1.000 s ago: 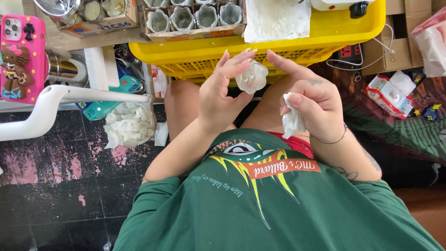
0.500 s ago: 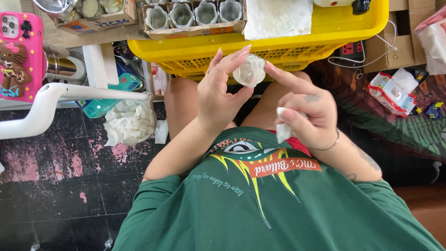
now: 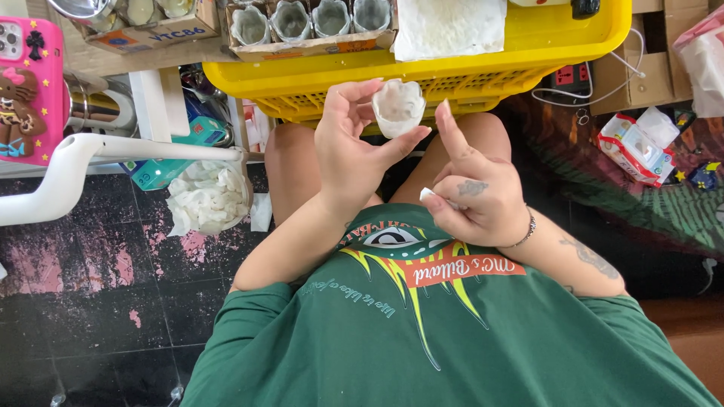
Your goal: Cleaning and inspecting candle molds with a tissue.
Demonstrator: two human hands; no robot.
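A dark, pink-mottled tiled floor (image 3: 98, 301) is seen beneath the seated person, with a heap of crumpled white tissue (image 3: 205, 197) left on it; farther right, a patterned mat (image 3: 641, 211) is spread, on which a small red-and-white packet (image 3: 632, 147) is laid.

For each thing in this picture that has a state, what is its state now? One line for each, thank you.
left hand: closed on the small white cup, fingertips at its rim.
small white cup: held up, opening toward the camera, whitish inside.
right hand: forefinger raised, other fingers curled on a white tissue.
white tissue: crumpled, mostly hidden in the hand.
yellow basket: loaded, on the knees' far side.
cardboard tray: filled with upright grey cups.
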